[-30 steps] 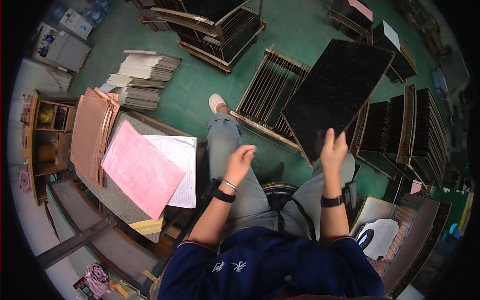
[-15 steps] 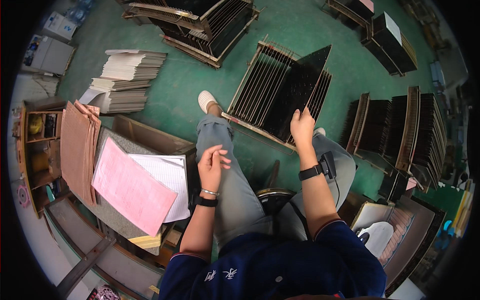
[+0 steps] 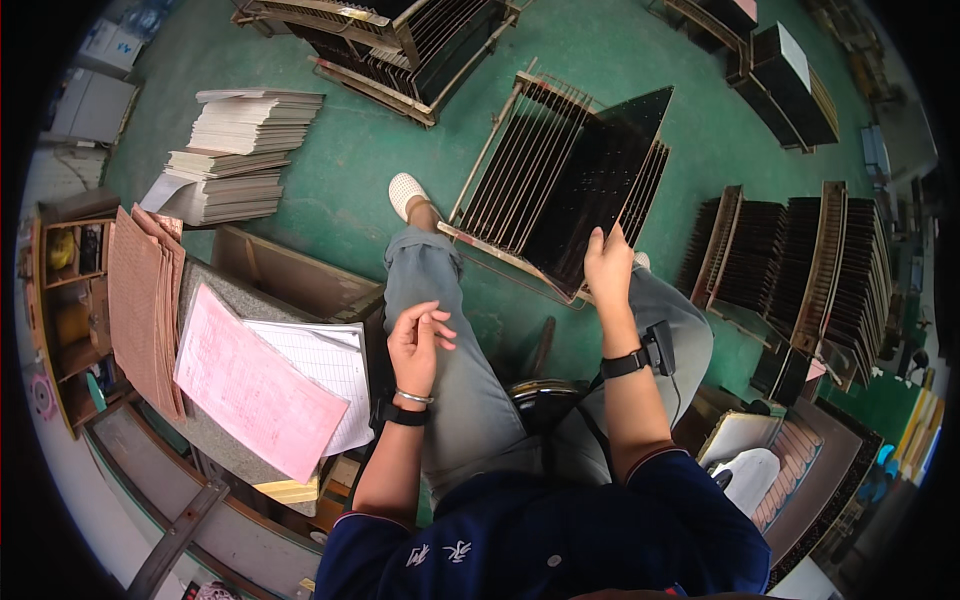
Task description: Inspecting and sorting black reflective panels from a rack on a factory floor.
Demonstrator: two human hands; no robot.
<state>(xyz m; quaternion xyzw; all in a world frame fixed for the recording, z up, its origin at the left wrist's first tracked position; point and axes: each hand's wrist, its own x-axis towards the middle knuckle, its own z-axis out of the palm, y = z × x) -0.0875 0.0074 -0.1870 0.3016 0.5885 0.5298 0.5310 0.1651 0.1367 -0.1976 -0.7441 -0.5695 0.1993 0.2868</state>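
My right hand [image 3: 608,268] is closed on the near edge of a thin black panel [image 3: 612,160]. The panel leans at a slant in a wire-slotted rack [image 3: 484,236] on the floor before me, its far corner rising above the bars. Fingertips on the panel's underside are hidden. Above my left thigh hovers my left hand [image 3: 415,340], its fingers loosely bent and apart, with nothing in them. Nearest to that hand are the lined paper sheets [image 3: 340,372] and a pink sheet [image 3: 262,385] on a grey surface.
Brown boards [image 3: 140,310] lean at the left. Behind them rises a stack of pale boards [image 3: 240,150]. Another rack [image 3: 400,60] stands at the far side, and racks of dark panels [image 3: 790,270] stand to the right. A wooden box [image 3: 290,275] sits left of my leg.
The view has shifted slightly. My right hand still grips the panel, which stays slanted in the rack. My left hand has barely moved.
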